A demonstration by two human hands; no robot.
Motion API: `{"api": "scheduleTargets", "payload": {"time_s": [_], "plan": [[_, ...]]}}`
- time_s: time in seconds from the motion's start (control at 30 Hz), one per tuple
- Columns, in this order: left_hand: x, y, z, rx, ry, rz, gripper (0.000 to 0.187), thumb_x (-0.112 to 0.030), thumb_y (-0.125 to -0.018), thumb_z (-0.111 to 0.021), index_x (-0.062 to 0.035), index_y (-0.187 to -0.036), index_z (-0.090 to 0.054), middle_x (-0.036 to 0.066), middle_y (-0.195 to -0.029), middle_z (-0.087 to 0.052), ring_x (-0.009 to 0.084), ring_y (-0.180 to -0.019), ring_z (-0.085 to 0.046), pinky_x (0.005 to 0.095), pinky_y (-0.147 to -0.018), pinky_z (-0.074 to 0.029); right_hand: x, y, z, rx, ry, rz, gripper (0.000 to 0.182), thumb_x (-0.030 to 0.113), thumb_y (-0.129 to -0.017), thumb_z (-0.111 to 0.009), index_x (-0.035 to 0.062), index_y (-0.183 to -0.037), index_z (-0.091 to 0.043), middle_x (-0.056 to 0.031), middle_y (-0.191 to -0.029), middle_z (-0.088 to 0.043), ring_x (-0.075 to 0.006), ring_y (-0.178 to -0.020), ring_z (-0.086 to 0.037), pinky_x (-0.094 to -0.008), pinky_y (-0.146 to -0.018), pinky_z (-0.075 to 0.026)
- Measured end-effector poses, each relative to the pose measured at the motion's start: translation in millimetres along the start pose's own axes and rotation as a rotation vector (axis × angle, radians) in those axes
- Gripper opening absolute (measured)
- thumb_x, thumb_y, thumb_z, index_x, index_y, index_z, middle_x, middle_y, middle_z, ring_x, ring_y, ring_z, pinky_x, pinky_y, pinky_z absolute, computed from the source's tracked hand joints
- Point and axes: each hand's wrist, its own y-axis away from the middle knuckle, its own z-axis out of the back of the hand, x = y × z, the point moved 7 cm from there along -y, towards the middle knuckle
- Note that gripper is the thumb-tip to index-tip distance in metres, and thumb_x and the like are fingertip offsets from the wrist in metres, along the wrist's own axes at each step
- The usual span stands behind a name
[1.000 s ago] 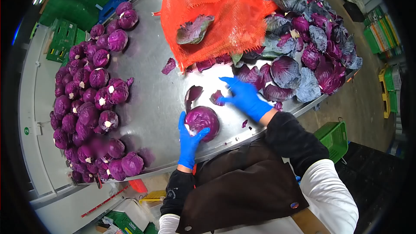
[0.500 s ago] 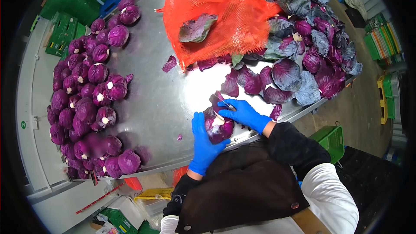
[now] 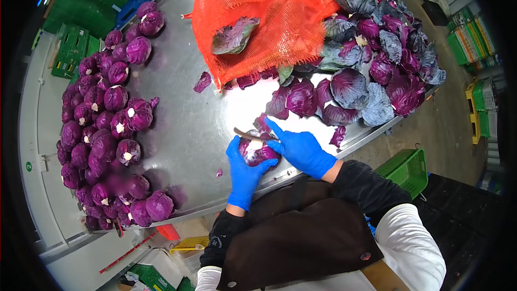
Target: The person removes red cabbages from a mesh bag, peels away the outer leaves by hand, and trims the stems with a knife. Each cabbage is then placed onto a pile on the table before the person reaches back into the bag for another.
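A red cabbage with a pale cut stem rests on the metal table near its front edge. My left hand, in a blue glove, is closed around its left and near sides. In my gloved right hand is a knife, its blade lying across the top of the cabbage and pointing left. My right index finger stretches toward a loose purple leaf at the cabbage's far side.
Many red cabbages crowd the table's left end. A red mesh sack lies at the back with a leaf on it. Loose outer leaves pile up on the right. A green crate stands beyond the front edge.
The knife has swung round from beside the stem to lie across the cabbage, pointing left. My right hand has shifted slightly; my left hand still holds the cabbage. The whole view has shifted slightly.
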Motion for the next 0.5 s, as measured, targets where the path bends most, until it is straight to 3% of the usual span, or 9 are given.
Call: {"api": "scheduleTargets", "payload": {"time_s": [0.07, 0.2, 0.27, 0.37, 0.5], "plan": [[-5.1, -2.5, -4.2, 0.046, 0.081, -0.006, 0.106, -0.031, -0.053, -0.091, 0.0020, -0.135, -0.031, 0.016, -0.128, -0.038, 0.0283, -0.118, -0.043, 0.0379, -0.101, -0.037, 5.7, 7.8, -14.3, 0.103, 0.020, 0.017, 0.063, 0.041, -0.092, -0.048, 0.0087, -0.143, -0.030, -0.0117, -0.068, -0.060, -0.0288, -0.054, -0.061, -0.0406, -0.049, -0.048], [-11.2, -0.4, -9.8, 0.065, 0.006, -0.047, 0.105, -0.031, -0.054, -0.090, 0.0014, -0.134, -0.031, 0.016, -0.127, -0.038, 0.0287, -0.118, -0.043, 0.0385, -0.101, -0.037, 2.0, 11.1, -13.9, 0.143, 0.080, 0.003, 0.061, 0.039, -0.093, -0.048, 0.0094, -0.143, -0.029, -0.0127, -0.067, -0.061, -0.0276, -0.054, -0.061, -0.0396, -0.049, -0.048], [-16.4, 2.7, -10.0, 0.028, -0.095, -0.139, 0.101, -0.033, -0.053, -0.090, -0.0017, -0.131, -0.035, 0.018, -0.125, -0.040, 0.0342, -0.114, -0.041, 0.0443, -0.098, -0.035, -0.8, 12.1, -17.9, 0.193, 0.012, -0.010, 0.061, 0.038, -0.093, -0.048, 0.0090, -0.143, -0.030, -0.0132, -0.068, -0.062, -0.0274, -0.054, -0.061, -0.0388, -0.048, -0.048], [-13.0, 2.3, -9.8, 0.001, -0.016, -0.088, 0.099, -0.033, -0.053, -0.090, -0.0022, -0.130, -0.036, 0.018, -0.124, -0.040, 0.0354, -0.113, -0.041, 0.0452, -0.098, -0.034, 0.1, 24.2, -16.7, 0.284, 0.033, -0.089, 0.060, 0.036, -0.092, -0.050, 0.0093, -0.143, -0.030, -0.0118, -0.069, -0.063, -0.0285, -0.056, -0.062, -0.0389, -0.048, -0.048], [-21.0, 1.8, -9.8, 0.014, -0.070, -0.130, 0.099, -0.033, -0.053, -0.090, -0.0015, -0.129, -0.035, 0.018, -0.123, -0.040, 0.0351, -0.113, -0.041, 0.0448, -0.097, -0.035, 0.2, 9.9, -22.5, 0.145, 0.025, -0.021, 0.054, 0.032, -0.092, -0.050, 0.0097, -0.139, -0.037, -0.0104, -0.068, -0.063, -0.0289, -0.057, -0.062, -0.0387, -0.048, -0.048]]}}
